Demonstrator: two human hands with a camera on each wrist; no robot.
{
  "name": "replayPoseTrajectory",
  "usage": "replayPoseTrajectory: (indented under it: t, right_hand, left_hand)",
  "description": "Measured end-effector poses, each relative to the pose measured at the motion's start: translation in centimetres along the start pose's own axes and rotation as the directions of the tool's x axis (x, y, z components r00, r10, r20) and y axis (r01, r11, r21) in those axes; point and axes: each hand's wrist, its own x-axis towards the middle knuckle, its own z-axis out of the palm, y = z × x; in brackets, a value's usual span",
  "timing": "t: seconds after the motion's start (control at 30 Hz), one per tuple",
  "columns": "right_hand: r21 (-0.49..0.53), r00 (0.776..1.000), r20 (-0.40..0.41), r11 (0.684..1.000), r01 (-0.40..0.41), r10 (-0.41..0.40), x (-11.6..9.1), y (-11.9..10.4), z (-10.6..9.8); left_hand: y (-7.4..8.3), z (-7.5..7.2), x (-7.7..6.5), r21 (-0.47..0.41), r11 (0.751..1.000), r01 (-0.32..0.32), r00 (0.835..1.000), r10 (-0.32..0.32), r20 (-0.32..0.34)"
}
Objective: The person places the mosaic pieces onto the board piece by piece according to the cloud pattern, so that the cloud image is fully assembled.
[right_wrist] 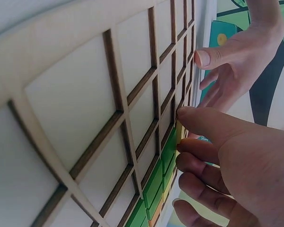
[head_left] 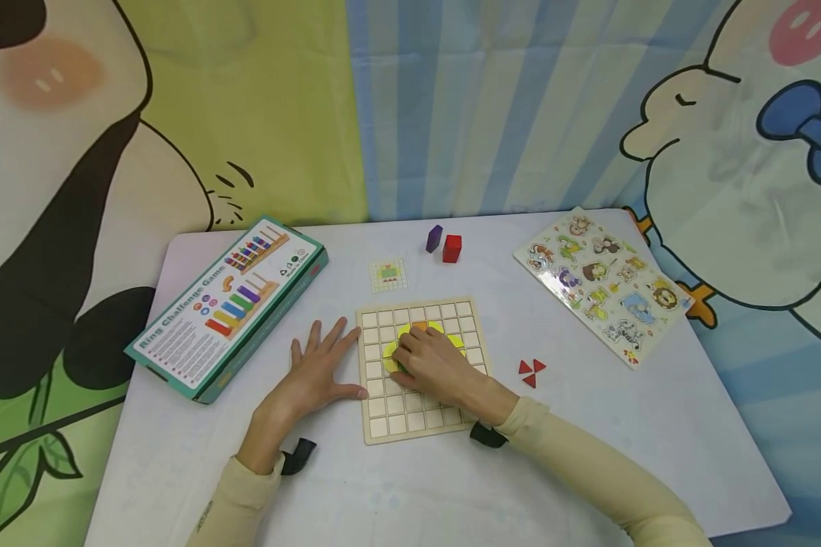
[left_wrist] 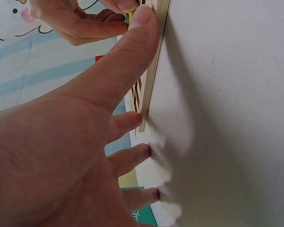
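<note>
A wooden grid board (head_left: 376,427) with square cells lies on the table. Yellow pieces (head_left: 455,341), an orange piece (head_left: 420,325) and green squares (right_wrist: 154,180) sit in its middle cells. My right hand (head_left: 438,365) reaches over the board, thumb and index finger pinching a yellow piece (right_wrist: 179,130) at the left of the pattern. Its other fingers curl beside the index finger and hide part of the pattern from above. My left hand (head_left: 320,372) spreads flat at the board's left side, with thumb and index fingertip at the edge and other fingertips on the table.
Behind the board lies a small pattern card (head_left: 388,275), with a purple block (head_left: 434,238) and a red block (head_left: 452,248) beyond it. Several red triangles (head_left: 530,381) lie to the right. A Ring Challenge Game box (head_left: 226,304) and an animal picture board (head_left: 602,285) flank the work area.
</note>
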Motion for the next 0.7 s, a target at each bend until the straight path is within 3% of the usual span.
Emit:
replayPoseTrajectory:
  t: [0.27, 0.43, 0.7]
  right_hand:
    - [0.004, 1.000, 0.004, 1.000, -0.005, 0.005, -0.1, 0.1, 0.0]
    - [0.059, 1.000, 0.000, 0.998, -0.031, 0.031, -0.5, 0.7, -0.6]
    - [0.134, 0.986, -0.087, 0.982, -0.130, 0.143, -3.3, 5.0, -2.7]
  left_hand:
    - [0.1, 0.0, 0.0, -0.001, 1.000, 0.011, 1.000, -0.011, 0.015]
    - [0.1, 0.0, 0.1, -0.002, 1.000, 0.007, 1.000, -0.007, 0.013]
    - [0.3, -0.2, -0.1, -0.010, 1.000, 0.019, 1.000, -0.019, 0.012]
